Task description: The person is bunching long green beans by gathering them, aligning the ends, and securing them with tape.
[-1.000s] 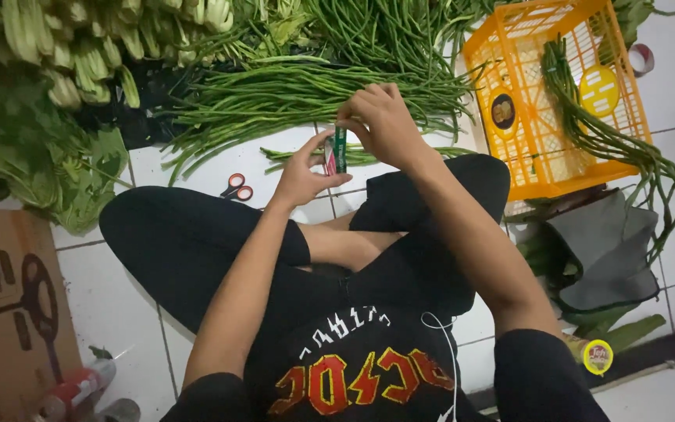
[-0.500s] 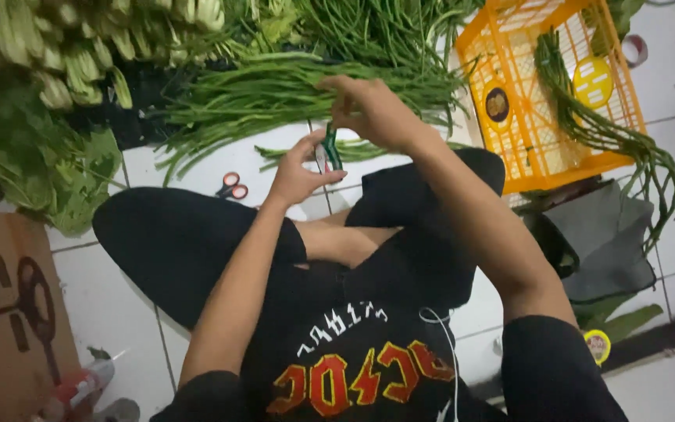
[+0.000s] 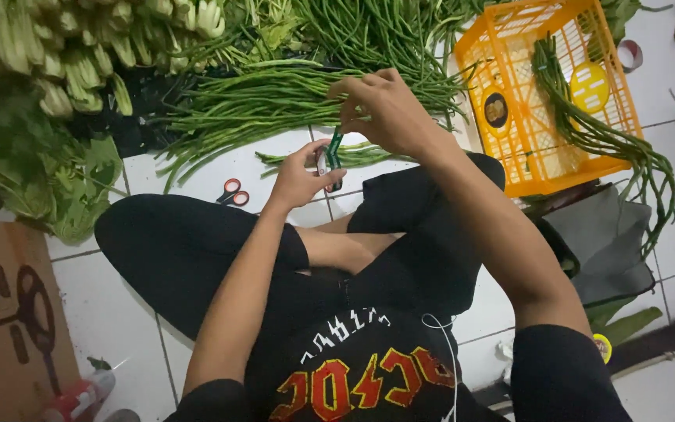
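- Right hand (image 3: 388, 109) is up at about twelve o'clock from the person's lap, fingers curled and pinched onto the top end of a green strip of tape (image 3: 334, 144).
- Left hand (image 3: 298, 178) sits just below it at seven o'clock from the right, closed around a small roll of tape (image 3: 327, 168); the roll is mostly hidden between thumb and fingers.
- The green strip runs tilted between the two hands, joining the roll below to the pinching fingertips above.
- Directly behind the hands, at twelve o'clock, lies a spread heap of long beans (image 3: 275, 98) on the white tiled floor (image 3: 111, 312).
- A small bunch of beans (image 3: 369, 155) lies on the tile just under the right hand, at about five o'clock from the roll.
- Red-handled scissors (image 3: 233, 192) rest on the tile at nine o'clock from the left hand, near but apart from it.
- At two o'clock stands a yellow plastic crate (image 3: 548, 168), tipped, with a bundle of long beans (image 3: 603, 137) draped over its rim and down onto the floor.
- Leafy greens (image 3: 56, 55) fill the ten o'clock corner.
- A cardboard box (image 3: 1, 312) lies at eight o'clock.
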